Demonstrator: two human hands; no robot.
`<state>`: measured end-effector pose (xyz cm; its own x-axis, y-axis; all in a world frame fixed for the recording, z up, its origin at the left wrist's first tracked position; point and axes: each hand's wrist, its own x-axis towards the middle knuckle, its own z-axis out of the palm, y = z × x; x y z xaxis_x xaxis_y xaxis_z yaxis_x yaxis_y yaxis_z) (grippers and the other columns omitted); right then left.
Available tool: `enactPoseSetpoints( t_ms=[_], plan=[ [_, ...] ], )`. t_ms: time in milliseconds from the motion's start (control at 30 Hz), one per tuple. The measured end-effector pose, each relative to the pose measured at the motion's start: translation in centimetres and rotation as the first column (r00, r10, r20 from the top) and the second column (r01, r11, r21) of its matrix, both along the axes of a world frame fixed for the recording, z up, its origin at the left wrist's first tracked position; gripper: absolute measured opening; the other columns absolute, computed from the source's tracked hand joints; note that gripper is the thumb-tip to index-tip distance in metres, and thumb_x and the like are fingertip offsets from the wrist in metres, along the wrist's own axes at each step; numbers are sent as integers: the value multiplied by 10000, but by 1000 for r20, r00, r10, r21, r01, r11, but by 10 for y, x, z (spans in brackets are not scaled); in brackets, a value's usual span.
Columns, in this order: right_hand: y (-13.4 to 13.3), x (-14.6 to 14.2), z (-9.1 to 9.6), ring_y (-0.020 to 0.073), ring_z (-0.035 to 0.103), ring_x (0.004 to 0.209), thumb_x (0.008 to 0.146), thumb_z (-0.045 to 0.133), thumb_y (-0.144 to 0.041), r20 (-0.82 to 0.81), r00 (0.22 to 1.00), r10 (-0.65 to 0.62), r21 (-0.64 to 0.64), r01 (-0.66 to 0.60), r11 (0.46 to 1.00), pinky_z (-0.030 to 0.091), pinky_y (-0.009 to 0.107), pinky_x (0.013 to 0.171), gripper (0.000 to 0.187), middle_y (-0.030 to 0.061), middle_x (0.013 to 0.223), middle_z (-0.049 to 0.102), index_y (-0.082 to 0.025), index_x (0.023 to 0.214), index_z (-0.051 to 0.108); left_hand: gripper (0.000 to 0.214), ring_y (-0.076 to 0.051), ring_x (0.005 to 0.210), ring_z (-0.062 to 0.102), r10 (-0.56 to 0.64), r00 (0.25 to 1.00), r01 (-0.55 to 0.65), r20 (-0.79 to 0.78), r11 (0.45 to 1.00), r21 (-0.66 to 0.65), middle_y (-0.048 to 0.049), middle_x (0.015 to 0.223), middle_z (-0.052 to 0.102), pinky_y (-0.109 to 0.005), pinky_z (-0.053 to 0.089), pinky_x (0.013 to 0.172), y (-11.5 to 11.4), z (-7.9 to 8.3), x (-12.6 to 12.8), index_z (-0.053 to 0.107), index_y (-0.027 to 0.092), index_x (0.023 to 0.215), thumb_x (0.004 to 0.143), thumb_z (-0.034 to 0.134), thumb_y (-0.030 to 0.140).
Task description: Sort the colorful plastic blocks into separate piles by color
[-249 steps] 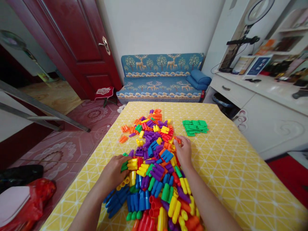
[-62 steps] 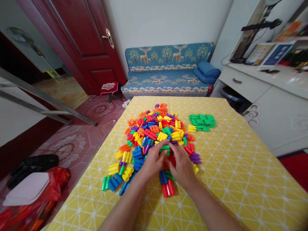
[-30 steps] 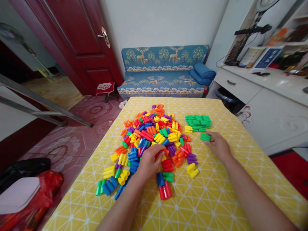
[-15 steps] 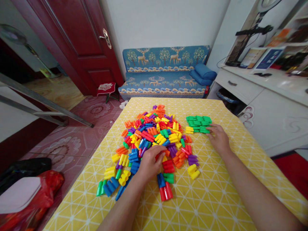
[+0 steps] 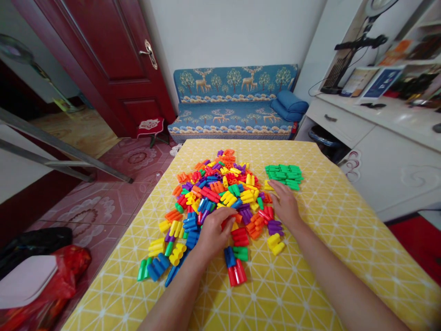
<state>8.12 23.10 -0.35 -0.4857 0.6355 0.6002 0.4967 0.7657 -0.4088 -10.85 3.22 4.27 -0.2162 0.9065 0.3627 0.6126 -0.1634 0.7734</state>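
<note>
Multicoloured bullet-shaped plastic building blocks lie in a loose pile [image 5: 213, 188]. My left hand [image 5: 215, 232] rests low over the near side of the pile, its fingers bent. Red shows through a small gap between thumb and forefinger; the other fingertips are hidden. Beside the pile's right edge is my right hand [image 5: 286, 204], fingers stretched out and nothing visible in them. Its fingertips are close to a yellow block [image 5: 268, 185], partly covered by them. Green blocks [image 5: 284, 175] lie together in rows just beyond this hand.
A yellow patterned cloth [image 5: 275, 294] covers the table. Single blocks lie around the pile, such as a yellow block [image 5: 276, 244] and a red block [image 5: 237, 273]. Behind the table is a blue sofa [image 5: 227, 110]; a white cabinet [image 5: 396, 161] stands right.
My right hand has moved left, away from the green blocks and towards the pile. The left hand has stayed in place over the blocks.
</note>
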Motion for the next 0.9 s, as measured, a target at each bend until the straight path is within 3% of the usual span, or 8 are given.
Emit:
enactPoseSetpoints(
  t_ms=[100,233,367,500,667,767,900],
  plan=[
    [-4,-16,-4,245,448,1223,881,414,-143,82,993,-86,22,84,996,398,472,1038,432,132,1346,536,-130,1292,546,211,-193,983,645,3,1000,-3,-13,1000,-6,-76,1027,709,-319,503,885,-1,1,0,677,190,1015,893,507,161],
    [-17,-28,-8,257,465,1184,861,420,-127,47,989,-137,-22,138,990,408,488,1018,424,127,1260,577,-149,1256,574,209,-187,936,645,34,993,-36,-114,999,-12,-77,999,695,-300,512,826,-3,0,-4,677,188,1011,899,501,171],
    [-43,-36,-11,251,481,1173,843,419,-121,-108,989,-105,-153,88,984,394,486,1038,401,126,1235,578,-168,1201,595,213,-183,863,651,137,953,-153,-270,987,-40,-58,942,698,-287,504,745,-9,-2,-11,681,203,1005,918,487,210],
    [-71,-44,-12,233,477,1201,854,424,-144,-297,951,-82,-269,-1,963,379,482,1064,385,120,1256,546,-180,1215,554,191,-182,836,658,199,928,-231,-317,971,-67,-44,898,709,-278,502,721,-12,-1,-16,692,211,965,907,510,212],
    [-96,-50,-6,225,444,1246,857,443,-145,-340,940,-29,-293,-77,953,353,480,1089,409,121,1292,514,-183,1260,501,208,-191,952,621,246,919,-231,-308,969,84,-73,1019,670,-310,512,827,4,14,-18,684,199,1017,901,511,203],
    [-103,-52,-3,230,469,1217,818,486,-127,-326,945,-2,-303,-103,947,379,467,1068,441,115,1264,530,-189,1255,498,398,-217,1163,532,172,903,-151,-393,985,85,-85,1254,585,-374,444,1002,25,27,-20,616,217,1203,850,488,83],
    [-106,-52,-2,245,529,1128,773,534,-124,-289,957,33,-322,-129,938,432,454,1006,424,106,1175,573,-192,1191,537,552,-262,1239,474,6,840,-80,-543,991,-112,-77,1342,530,-434,386,1061,48,35,-23,601,254,1253,755,510,36]
  ],
)
